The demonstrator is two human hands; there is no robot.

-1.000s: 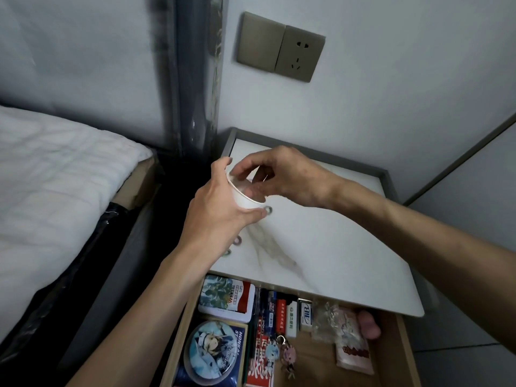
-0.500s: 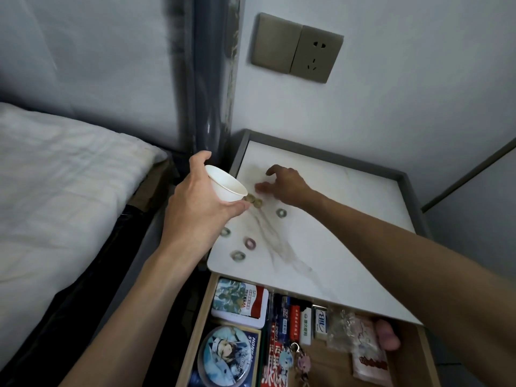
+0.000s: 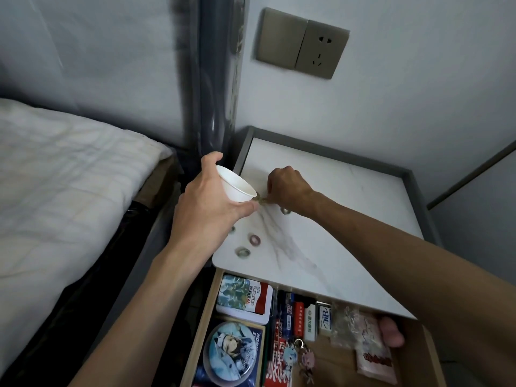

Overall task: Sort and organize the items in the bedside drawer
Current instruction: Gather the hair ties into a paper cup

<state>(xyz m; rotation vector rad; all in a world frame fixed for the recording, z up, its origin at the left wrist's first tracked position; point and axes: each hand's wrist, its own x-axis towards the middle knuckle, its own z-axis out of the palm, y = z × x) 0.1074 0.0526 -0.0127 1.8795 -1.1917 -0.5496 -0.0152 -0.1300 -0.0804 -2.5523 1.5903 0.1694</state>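
Slantwise, white cup (image 3: 237, 188) in curled left hand (image 3: 206, 210), mouth aimed right (slightly up), right hand (image 3: 287, 185) pinching ring (image 3: 261, 202).

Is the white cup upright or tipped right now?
Tipped. The left hand grips the cup, its open mouth slanted rightward over the nightstand.

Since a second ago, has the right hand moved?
Yes. The right hand has come down from over the cup onto the marble top, pinching a small ring.
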